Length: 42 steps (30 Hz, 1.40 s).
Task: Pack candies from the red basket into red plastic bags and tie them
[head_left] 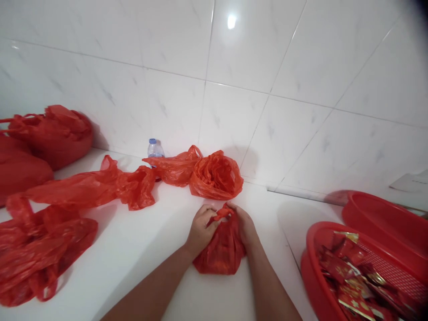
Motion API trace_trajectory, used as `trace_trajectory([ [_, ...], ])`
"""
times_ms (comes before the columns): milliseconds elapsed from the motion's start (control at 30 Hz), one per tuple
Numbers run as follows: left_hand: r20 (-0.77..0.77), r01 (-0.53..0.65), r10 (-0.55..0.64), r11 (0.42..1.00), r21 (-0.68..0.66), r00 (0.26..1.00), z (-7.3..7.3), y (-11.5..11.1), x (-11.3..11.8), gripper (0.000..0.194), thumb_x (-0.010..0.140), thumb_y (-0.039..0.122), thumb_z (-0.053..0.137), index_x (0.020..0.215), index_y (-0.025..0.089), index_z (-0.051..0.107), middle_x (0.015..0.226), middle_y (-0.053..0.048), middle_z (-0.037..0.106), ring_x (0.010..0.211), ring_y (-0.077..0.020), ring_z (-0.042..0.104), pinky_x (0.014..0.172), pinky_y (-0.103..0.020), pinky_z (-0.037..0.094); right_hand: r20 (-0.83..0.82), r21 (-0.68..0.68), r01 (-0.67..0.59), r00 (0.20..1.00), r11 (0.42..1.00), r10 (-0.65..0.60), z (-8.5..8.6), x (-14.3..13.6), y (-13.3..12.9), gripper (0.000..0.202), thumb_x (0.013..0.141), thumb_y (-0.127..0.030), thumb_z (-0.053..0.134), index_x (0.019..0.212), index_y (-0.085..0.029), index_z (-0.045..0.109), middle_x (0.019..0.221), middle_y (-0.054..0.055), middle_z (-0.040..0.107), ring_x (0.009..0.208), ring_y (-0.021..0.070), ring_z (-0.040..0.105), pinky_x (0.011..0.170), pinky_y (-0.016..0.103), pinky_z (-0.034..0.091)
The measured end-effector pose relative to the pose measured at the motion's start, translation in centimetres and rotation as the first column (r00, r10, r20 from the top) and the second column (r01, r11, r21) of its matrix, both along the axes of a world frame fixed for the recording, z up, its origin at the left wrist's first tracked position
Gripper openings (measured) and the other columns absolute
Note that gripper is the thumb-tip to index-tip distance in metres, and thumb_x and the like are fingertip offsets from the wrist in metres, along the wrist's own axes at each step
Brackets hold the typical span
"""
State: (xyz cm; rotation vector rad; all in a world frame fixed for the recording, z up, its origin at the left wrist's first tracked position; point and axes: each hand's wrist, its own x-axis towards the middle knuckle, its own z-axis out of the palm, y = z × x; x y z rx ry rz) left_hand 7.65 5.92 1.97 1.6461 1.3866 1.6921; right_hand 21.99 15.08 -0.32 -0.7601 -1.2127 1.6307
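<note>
- Our left hand (202,227) pinches the top of the small bag (222,252); our right hand (247,225) holds its upper side.
- It sits on the counter (267,209) between our hands, probably light, soft and slippery: best gripped at the neck.
- We count one bottle (155,149), two bulging bags (60,142); packets (356,294) overlap uncountably.

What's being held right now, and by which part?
A red bag, by its gathered top: the left hand pinches it; the right hand touches its right side, fingers partly hidden.
</note>
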Motion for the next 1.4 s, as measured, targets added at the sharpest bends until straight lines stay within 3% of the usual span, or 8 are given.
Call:
trace_trajectory([
  [200,-0.256,0.135,-0.109,0.987,0.088,0.961,0.7,-5.9,0.6,0.016,0.083,0.013,0.047,0.081,0.024,0.060,0.099,-0.008,0.060,0.092,-0.0222,0.054,0.082,-0.038,0.045,0.257,0.164,0.192,0.939,0.968,-0.230,-0.8,-0.2,1.4,0.023,0.066,-0.026,0.061,0.085,-0.020,0.073,0.087,0.005,0.070,0.086,0.0214,0.062,0.084,0.036,0.047],
  [367,-0.370,0.278,-0.243,0.959,0.043,0.897,1.7,-9.8,0.9,0.003,0.079,0.023,0.060,0.082,0.024,0.059,0.101,-0.008,0.061,0.091,-0.0240,0.054,0.085,-0.040,0.044,0.231,0.202,0.123,0.958,0.972,-0.169,-0.9,0.0,1.4,0.029,0.067,-0.028,0.063,0.094,-0.019,0.070,0.093,0.005,0.069,0.089,0.0216,0.062,0.086,0.038,0.048],
  [567,-0.271,-0.026,0.008,0.998,-0.064,0.962,3.3,-7.2,1.9,0.053,0.074,0.034,0.067,0.124,0.023,0.051,0.133,-0.014,0.045,0.123,-0.0315,0.040,0.104,-0.048,0.033,-0.049,-0.056,0.153,0.987,0.987,-0.156,-1.4,1.5,2.0,0.041,0.068,-0.039,0.069,0.105,-0.022,0.063,0.094,0.006,0.067,0.095,0.0223,0.063,0.085,0.038,0.051],
  [700,-0.401,-0.045,-0.080,0.955,-0.293,0.912,2.0,-5.1,2.2,0.104,0.051,0.038,0.082,0.141,0.022,0.032,0.149,-0.020,0.023,0.130,-0.0443,0.028,0.100,-0.057,0.033,-0.070,-0.127,0.073,0.994,0.989,-0.082,-1.7,2.2,2.8,0.038,0.065,-0.038,0.073,0.098,-0.022,0.065,0.088,0.007,0.068,0.086,0.0202,0.065,0.080,0.034,0.054],
  [867,-0.477,-0.027,-0.188,0.912,-0.409,0.859,1.3,-7.2,0.7,0.064,0.063,0.020,0.068,0.125,0.029,0.052,0.111,-0.008,0.064,0.096,-0.0298,0.059,0.085,-0.042,0.046,-0.062,-0.189,0.039,0.997,0.981,-0.052,-2.2,2.4,3.4,0.044,0.060,-0.031,0.080,0.100,-0.020,0.066,0.085,0.005,0.068,0.083,0.0159,0.065,0.076,0.025,0.055],
  [1100,-0.408,-0.333,0.231,0.922,-0.198,0.883,4.7,-14.3,-6.8,0.050,0.062,-0.001,0.048,0.100,0.027,0.064,0.096,0.000,0.067,0.091,-0.0187,0.058,0.082,-0.031,0.045,-0.040,-0.171,0.028,0.999,0.985,-0.035,-2.8,2.5,3.7,0.044,0.065,-0.033,0.079,0.103,-0.018,0.064,0.086,0.005,0.068,0.087,0.0152,0.063,0.077,0.023,0.056],
  [1200,-0.466,-0.592,0.531,0.806,0.020,0.708,5.8,-17.2,-11.6,0.054,0.063,-0.003,0.044,0.106,0.026,0.061,0.101,-0.002,0.064,0.095,-0.0197,0.057,0.083,-0.033,0.046,-0.020,-0.159,0.051,0.998,0.986,-0.054,-2.9,2.4,3.6,0.043,0.064,-0.034,0.079,0.102,-0.017,0.065,0.086,0.005,0.068,0.086,0.0148,0.063,0.077,0.022,0.056],
  [1400,-0.416,-0.854,0.897,0.330,0.402,0.150,4.9,-21.3,-19.7,0.035,0.071,0.013,0.055,0.106,0.020,0.058,0.104,-0.008,0.059,0.102,-0.0263,0.054,0.092,-0.043,0.043,0.047,-0.123,0.101,0.994,0.987,-0.096,-3.1,2.1,3.4,0.045,0.063,-0.035,0.080,0.101,-0.017,0.065,0.086,0.005,0.067,0.086,0.0150,0.063,0.075,0.019,0.056],
])
